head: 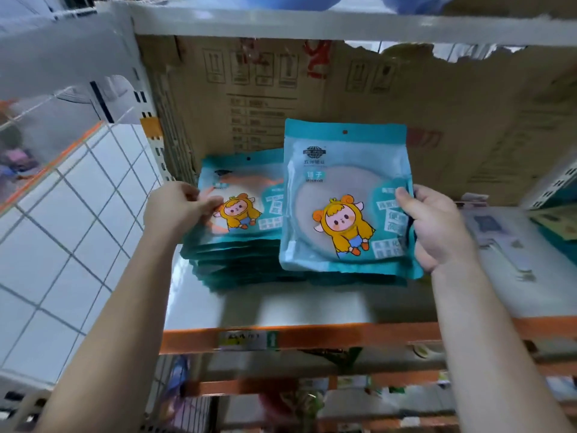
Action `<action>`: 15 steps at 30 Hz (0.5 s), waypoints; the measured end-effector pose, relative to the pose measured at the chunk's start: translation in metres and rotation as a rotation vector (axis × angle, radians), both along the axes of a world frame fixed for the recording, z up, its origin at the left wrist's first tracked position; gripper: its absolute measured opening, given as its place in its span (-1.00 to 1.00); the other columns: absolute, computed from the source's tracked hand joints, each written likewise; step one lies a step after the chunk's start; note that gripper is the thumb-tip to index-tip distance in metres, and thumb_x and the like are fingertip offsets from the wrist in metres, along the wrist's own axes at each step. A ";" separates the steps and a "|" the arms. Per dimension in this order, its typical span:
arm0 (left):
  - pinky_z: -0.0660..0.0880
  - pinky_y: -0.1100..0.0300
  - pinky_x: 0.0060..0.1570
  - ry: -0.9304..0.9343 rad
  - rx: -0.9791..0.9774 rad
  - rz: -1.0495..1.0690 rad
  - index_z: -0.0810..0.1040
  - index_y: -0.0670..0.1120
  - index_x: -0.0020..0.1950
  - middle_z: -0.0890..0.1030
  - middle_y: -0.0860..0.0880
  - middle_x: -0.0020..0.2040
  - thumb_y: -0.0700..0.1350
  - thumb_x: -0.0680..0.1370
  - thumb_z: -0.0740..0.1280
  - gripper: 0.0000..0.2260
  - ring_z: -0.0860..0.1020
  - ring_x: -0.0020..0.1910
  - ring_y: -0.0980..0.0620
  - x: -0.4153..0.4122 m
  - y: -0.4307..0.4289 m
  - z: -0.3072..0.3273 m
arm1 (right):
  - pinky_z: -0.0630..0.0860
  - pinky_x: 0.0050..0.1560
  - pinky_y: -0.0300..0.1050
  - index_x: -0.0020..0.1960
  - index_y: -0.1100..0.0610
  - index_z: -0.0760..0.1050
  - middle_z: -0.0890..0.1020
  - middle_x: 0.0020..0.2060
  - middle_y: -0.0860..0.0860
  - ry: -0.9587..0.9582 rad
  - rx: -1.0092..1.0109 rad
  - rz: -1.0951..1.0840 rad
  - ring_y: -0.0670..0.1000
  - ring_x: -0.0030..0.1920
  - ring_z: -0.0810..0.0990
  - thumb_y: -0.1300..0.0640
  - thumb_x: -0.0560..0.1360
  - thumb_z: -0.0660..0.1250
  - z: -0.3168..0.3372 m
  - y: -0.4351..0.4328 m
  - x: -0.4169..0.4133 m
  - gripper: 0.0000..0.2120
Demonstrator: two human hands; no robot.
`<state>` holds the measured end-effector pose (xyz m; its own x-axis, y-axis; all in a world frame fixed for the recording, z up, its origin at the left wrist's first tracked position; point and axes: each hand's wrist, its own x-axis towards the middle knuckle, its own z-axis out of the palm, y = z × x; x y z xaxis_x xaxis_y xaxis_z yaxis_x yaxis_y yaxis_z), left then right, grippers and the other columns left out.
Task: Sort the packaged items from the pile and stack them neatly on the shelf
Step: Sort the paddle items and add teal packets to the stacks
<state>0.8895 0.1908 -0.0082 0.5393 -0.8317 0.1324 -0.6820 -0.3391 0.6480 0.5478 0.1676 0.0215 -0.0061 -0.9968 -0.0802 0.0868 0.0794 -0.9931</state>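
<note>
My right hand (437,226) grips the right edge of a teal mirror packet (343,198) printed with a cartoon figure in a yellow hood, held tilted above the stack. A stack of several matching teal packets (237,245) lies on the white shelf board (281,304). My left hand (179,207) pinches the left edge of the top packet on that stack. Under my right hand's packet more teal packets show at the shelf's middle.
A torn cardboard sheet (312,95) lines the back of the shelf. An orange shelf rail (343,335) with a price label runs along the front. Other goods (515,239) lie on the shelf at right. A white tiled wall (62,229) stands at left, lower shelves below.
</note>
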 end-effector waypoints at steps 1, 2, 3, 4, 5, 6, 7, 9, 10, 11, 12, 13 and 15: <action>0.47 0.10 -0.18 -0.018 0.008 0.000 0.64 -0.15 0.14 0.62 -0.04 -0.05 0.27 0.42 0.43 -0.46 0.55 -0.09 -0.05 0.000 0.000 -0.001 | 0.64 -0.12 0.03 0.08 0.18 0.55 0.72 -0.07 0.08 -0.017 0.007 0.022 0.06 -0.06 0.71 0.15 0.62 0.23 0.003 0.001 0.006 -0.85; 0.48 0.08 -0.17 -0.025 0.007 -0.004 0.64 -0.15 0.13 0.60 -0.02 -0.08 0.27 0.44 0.41 -0.48 0.55 -0.08 -0.04 0.000 0.001 -0.001 | 0.65 -0.14 0.02 0.09 0.19 0.55 0.72 -0.06 0.09 -0.034 0.016 0.047 0.07 -0.05 0.71 0.16 0.63 0.22 0.006 0.000 0.012 -0.84; 0.48 0.07 -0.16 -0.014 -0.012 -0.014 0.64 -0.16 0.11 0.60 -0.02 -0.09 0.25 0.48 0.38 -0.51 0.55 -0.08 -0.04 0.001 0.002 -0.002 | 0.66 -0.15 0.02 0.09 0.20 0.54 0.71 -0.05 0.10 -0.051 0.023 0.074 0.07 -0.05 0.71 0.17 0.63 0.21 0.009 -0.001 0.019 -0.83; 0.46 0.08 -0.15 0.014 -0.051 -0.022 0.64 -0.15 0.07 0.61 -0.04 -0.09 0.21 0.53 0.34 -0.57 0.54 -0.08 -0.05 0.002 0.005 -0.005 | 0.66 -0.15 0.02 0.09 0.22 0.54 0.71 -0.05 0.11 -0.062 0.029 0.100 0.08 -0.05 0.71 0.19 0.64 0.20 0.011 -0.003 0.027 -0.83; 0.43 0.08 -0.16 0.051 -0.103 -0.011 0.64 -0.15 0.02 0.62 -0.07 -0.10 0.16 0.58 0.28 -0.62 0.54 -0.08 -0.08 0.004 0.010 -0.009 | 0.66 -0.14 0.02 0.09 0.23 0.53 0.71 -0.05 0.12 -0.068 0.033 0.125 0.08 -0.04 0.71 0.20 0.64 0.19 0.013 -0.005 0.036 -0.83; 0.40 0.08 -0.18 0.081 -0.174 0.019 0.61 -0.15 -0.05 0.62 -0.10 -0.12 0.11 0.63 0.22 -0.64 0.54 -0.09 -0.11 0.006 0.016 -0.015 | 0.67 -0.15 0.03 0.07 0.24 0.53 0.70 -0.06 0.13 -0.070 0.036 0.149 0.08 -0.05 0.70 0.21 0.64 0.18 0.014 -0.009 0.045 -0.83; 0.40 0.04 -0.19 0.107 -0.250 0.062 0.57 -0.16 -0.10 0.61 -0.13 -0.14 0.07 0.65 0.16 -0.63 0.54 -0.10 -0.15 0.009 0.023 -0.023 | 0.67 -0.17 0.02 0.05 0.25 0.52 0.70 -0.08 0.12 -0.065 0.040 0.172 0.08 -0.08 0.71 0.22 0.64 0.18 0.015 -0.013 0.056 -0.83; 0.40 -0.02 -0.14 0.139 -0.353 0.149 0.55 -0.17 -0.08 0.60 -0.15 -0.11 0.04 0.66 0.09 -0.64 0.53 -0.07 -0.18 0.008 0.041 -0.044 | 0.66 -0.26 -0.01 0.00 0.25 0.52 0.70 -0.17 0.10 -0.038 0.060 0.209 0.05 -0.17 0.71 0.23 0.64 0.18 0.015 -0.023 0.077 -0.84; 0.36 0.02 -0.12 0.125 -0.371 0.171 0.56 -0.16 -0.02 0.61 -0.15 -0.06 0.01 0.67 0.08 -0.65 0.52 -0.03 -0.18 0.005 0.051 -0.055 | 0.65 -0.30 -0.01 -0.03 0.25 0.52 0.70 -0.20 0.10 -0.018 0.075 0.221 0.04 -0.22 0.70 0.23 0.64 0.19 0.015 -0.028 0.088 -0.84; 0.31 0.07 -0.13 0.091 -0.379 0.176 0.57 -0.16 0.04 0.62 -0.15 -0.03 -0.01 0.68 0.07 -0.66 0.52 0.00 -0.18 0.000 0.062 -0.067 | 0.65 -0.33 -0.01 -0.05 0.26 0.52 0.68 -0.21 0.10 0.006 0.094 0.232 0.03 -0.26 0.70 0.24 0.63 0.20 0.014 -0.033 0.098 -0.84; 0.27 0.11 -0.13 0.051 -0.388 0.168 0.57 -0.16 0.07 0.62 -0.15 -0.02 -0.02 0.68 0.06 -0.66 0.52 0.01 -0.17 -0.005 0.072 -0.077 | 0.65 -0.34 -0.01 -0.05 0.26 0.51 0.67 -0.19 0.11 0.034 0.112 0.242 0.02 -0.29 0.69 0.25 0.63 0.20 0.012 -0.037 0.108 -0.85; 0.27 0.12 -0.13 0.013 -0.390 0.153 0.57 -0.15 0.08 0.62 -0.15 -0.03 0.00 0.67 0.05 -0.65 0.52 0.00 -0.16 -0.009 0.081 -0.087 | 0.65 -0.36 -0.01 -0.04 0.27 0.51 0.65 -0.17 0.12 0.061 0.125 0.251 0.01 -0.31 0.68 0.26 0.62 0.21 0.010 -0.040 0.117 -0.86; 0.31 0.10 -0.11 -0.044 -0.357 0.104 0.58 -0.16 0.08 0.61 -0.14 -0.03 0.02 0.63 0.04 -0.62 0.53 0.00 -0.15 -0.012 0.095 -0.104 | 0.65 -0.35 -0.03 -0.02 0.29 0.51 0.63 -0.16 0.14 0.130 0.128 0.263 0.01 -0.33 0.67 0.29 0.61 0.23 0.006 -0.044 0.131 -0.89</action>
<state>0.8771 0.2860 -0.1117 0.6056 -0.6702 0.4291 -0.6857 -0.1658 0.7088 0.6788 0.1232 0.0279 0.2322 -0.9474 -0.2203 -0.0801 0.2071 -0.9750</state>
